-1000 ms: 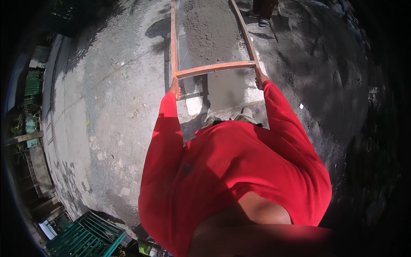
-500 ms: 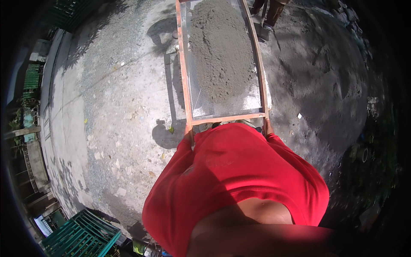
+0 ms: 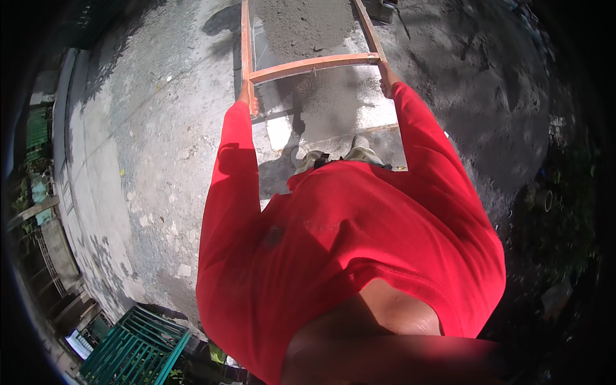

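A wooden-framed sand screen (image 3: 314, 64) stretches away from me at the top of the view, its far end cut off. Grey sand (image 3: 301, 29) lies heaped on its mesh. My left hand (image 3: 250, 99) is closed around the handle end of the left rail. On the right rail's handle end, my right hand (image 3: 387, 80) is wrapped as well. Both arms reach forward, nearly straight. Beneath the screen, a white sheet or board (image 3: 279, 131) shows, with fine grey sand (image 3: 327, 106) across its middle. My feet stand just behind it.
A broad spread of dark sand (image 3: 462, 83) covers the ground on the right. Pale concrete (image 3: 160, 160) extends to the left. A green slatted metal rack or gate (image 3: 131, 350) stands at the lower left. Plants (image 3: 564, 224) line the far right.
The screen has moved forward, away from my body, with both hands still holding it. My arms have straightened. The white sheet and my feet have come into sight below its near bar.
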